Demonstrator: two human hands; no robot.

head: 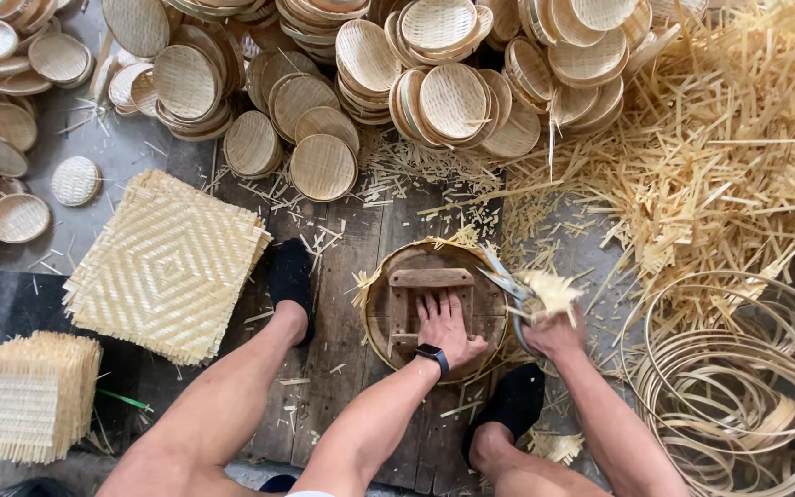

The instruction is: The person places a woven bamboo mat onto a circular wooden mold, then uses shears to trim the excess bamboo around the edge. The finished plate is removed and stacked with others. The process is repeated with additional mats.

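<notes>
Round woven basket point(374, 304) under a wooden press block point(430, 278) on the plank floor point(342, 368), between the feet. Left hand point(448, 329) flat and spread on the block, pressing down, fingers pointing away. Right hand point(556, 333) just right of the rim, clamped on shears point(508, 283), blades angled up-left along the basket edge among frayed strips point(549, 293)

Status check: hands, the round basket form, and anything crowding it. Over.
Left hand flat on the wooden press over the round basket. Right hand gripping shears at the rim, trimming strips. Loose offcuts bunched at the blades.
</notes>
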